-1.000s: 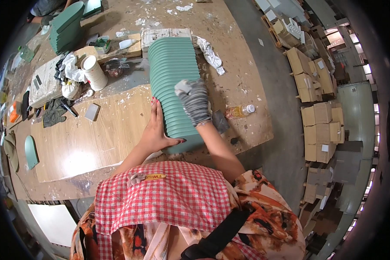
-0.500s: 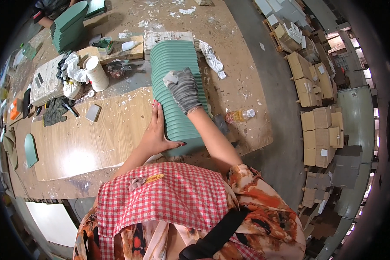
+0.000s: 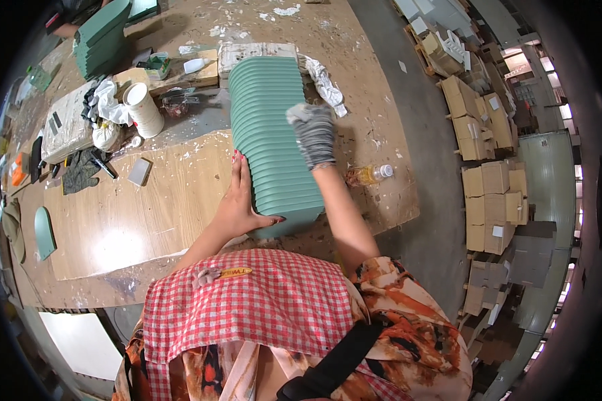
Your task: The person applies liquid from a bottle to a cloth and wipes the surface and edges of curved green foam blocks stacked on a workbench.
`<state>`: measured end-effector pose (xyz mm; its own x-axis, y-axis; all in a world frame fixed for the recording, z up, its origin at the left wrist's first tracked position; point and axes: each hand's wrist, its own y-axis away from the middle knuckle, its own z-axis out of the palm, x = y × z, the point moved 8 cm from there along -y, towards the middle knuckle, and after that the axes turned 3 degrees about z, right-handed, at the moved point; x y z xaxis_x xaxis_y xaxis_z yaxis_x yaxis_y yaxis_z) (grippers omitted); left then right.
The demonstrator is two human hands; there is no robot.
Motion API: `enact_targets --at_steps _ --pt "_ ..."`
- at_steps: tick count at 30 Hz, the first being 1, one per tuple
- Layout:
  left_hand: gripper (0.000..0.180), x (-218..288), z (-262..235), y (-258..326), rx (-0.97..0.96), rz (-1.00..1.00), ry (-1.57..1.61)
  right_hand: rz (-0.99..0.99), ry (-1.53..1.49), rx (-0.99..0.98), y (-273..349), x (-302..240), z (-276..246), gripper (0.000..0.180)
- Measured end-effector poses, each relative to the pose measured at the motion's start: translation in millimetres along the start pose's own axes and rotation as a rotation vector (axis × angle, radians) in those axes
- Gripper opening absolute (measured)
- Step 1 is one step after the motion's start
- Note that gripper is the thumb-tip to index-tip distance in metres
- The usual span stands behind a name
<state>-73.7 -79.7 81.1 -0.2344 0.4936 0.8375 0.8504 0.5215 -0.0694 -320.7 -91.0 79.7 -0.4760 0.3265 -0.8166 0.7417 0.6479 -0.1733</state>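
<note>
A long row of green round-ended boards [image 3: 267, 127], packed face to face, runs away from me on the table. Its far end is against a paint-stained white block [image 3: 257, 49]. My bare left hand [image 3: 239, 204] presses along the row's left side with straight fingers, its thumb reaching over the near end. My right hand [image 3: 314, 134], in a grey striped knit glove, is closed around a small whitish pad [image 3: 297, 113] at the row's right edge. I cannot tell whether the pad touches the boards.
Right of the row are a capped bottle of amber liquid [image 3: 370, 175] and a white rag [image 3: 326, 85]. To the left are a white cup [image 3: 144, 110], a grey block [image 3: 140, 172], a dark glove [image 3: 81, 172] and a single green board [image 3: 44, 232]. Another person's arm [image 3: 65, 30] is by more green boards [image 3: 102, 40].
My right hand has moved right with the pad, from the top of the row to its right edge. My left hand keeps its place on the boards.
</note>
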Motion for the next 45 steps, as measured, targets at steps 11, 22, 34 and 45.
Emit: enact_targets --at_steps 11,22,34,45 --pt "0.143 -4 0 1 0.013 0.026 -0.073 -0.168 0.0 0.052 7 -31 -7 0.035" --pt "0.143 1 1 -2 0.001 0.02 -0.032 0.045 -0.1 0.021 -8 1 -30 0.03" --pt "0.144 0 2 -1 -0.026 -0.026 -0.006 -0.29 0.318 -0.106 16 -85 52 0.036" --pt "0.136 -2 8 -1 -0.087 -0.05 -0.067 -0.433 0.943 -0.486 45 -104 149 0.024"
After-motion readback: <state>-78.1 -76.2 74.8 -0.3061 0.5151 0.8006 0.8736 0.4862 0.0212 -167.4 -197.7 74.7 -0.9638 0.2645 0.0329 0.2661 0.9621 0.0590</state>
